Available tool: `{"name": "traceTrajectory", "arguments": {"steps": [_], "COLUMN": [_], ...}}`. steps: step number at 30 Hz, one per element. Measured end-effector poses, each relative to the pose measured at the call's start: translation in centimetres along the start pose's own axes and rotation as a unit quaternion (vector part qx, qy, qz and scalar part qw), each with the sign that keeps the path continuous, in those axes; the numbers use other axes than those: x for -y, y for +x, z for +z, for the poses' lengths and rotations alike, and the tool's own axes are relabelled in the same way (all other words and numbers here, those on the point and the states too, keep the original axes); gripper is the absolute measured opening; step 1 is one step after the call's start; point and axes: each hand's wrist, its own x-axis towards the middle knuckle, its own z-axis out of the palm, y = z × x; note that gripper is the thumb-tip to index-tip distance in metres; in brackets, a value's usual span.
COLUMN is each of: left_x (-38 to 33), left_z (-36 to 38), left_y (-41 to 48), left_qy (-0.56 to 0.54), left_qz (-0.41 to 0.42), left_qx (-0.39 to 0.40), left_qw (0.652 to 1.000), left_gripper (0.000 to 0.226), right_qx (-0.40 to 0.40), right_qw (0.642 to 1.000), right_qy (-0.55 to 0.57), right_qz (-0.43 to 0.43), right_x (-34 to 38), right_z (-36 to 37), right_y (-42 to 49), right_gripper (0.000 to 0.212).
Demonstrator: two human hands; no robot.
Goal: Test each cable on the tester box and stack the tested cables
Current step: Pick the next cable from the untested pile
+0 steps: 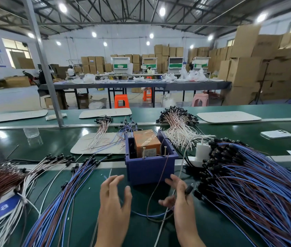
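Blue cable heap (258, 189) just beside purple tester box (150, 169)

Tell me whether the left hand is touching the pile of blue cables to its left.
Apart. The head view shows bare green mat between the left hand and the blue cable pile.

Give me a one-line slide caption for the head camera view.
Right hand holding a cable by its plug before the blue tester box, left hand open.
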Motion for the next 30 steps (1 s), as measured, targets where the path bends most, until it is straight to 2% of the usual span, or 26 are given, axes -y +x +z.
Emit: {"name": "traceTrajectory", "arguments": {"steps": [3,6,8,10,13,16,18,21,24,30], "left_x": [-2.0,-5.1,-7.2,-9.3,-13.0,-17.2,-19.8,-22.7,-24.4,-26.2], "left_z": [-0.3,-0.1,0.2,0.1,-0.2,-0.7,-0.8,-0.2,2.0,11.0], "left_y": [-0.3,-0.3,0.1,1.0,3.2,5.3,6.8,9.1,11.0,12.8], "left_qy": [0.05,0.023,-0.002,-0.047,-0.148,-0.239,-0.305,-0.332,-0.359,-0.273], "left_qz": [0.148,0.258,0.262,0.234,0.213,0.149,0.096,0.089,0.059,0.059], "left_qx": [0.038,0.158,0.21,0.217,0.183,0.145,0.141,0.122,0.128,0.226], "left_qw": [0.987,0.953,0.942,0.947,0.948,0.948,0.937,0.931,0.923,0.933], "left_gripper": [0.023,0.025,0.029,0.033,0.019,0.028,0.021,0.013,0.014,0.019], "right_qx": [0.003,0.055,0.112,0.157,0.218,0.256,0.228,0.176,0.114,-0.037], "right_qw": [0.994,0.985,0.971,0.955,0.938,0.932,0.934,0.941,0.949,0.885], "right_qy": [-0.087,-0.108,-0.13,-0.155,-0.137,-0.106,-0.115,-0.143,-0.174,-0.393], "right_qz": [-0.06,-0.126,-0.165,-0.197,-0.231,-0.236,-0.251,-0.251,-0.236,-0.249], "right_x": [1.0,3.8,6.3,8.9,12.7,15.1,16.3,17.9,19.3,21.9], "right_z": [0.1,0.9,1.3,1.2,-0.1,-1.5,-2.6,-5.2,-9.1,-17.4], "right_y": [-0.9,-1.9,-2.3,-2.6,-2.6,-2.4,-2.2,-1.7,-0.8,1.7], "right_gripper": [0.037,0.045,0.051,0.047,0.037,0.045,0.037,0.028,0.024,0.024]}}
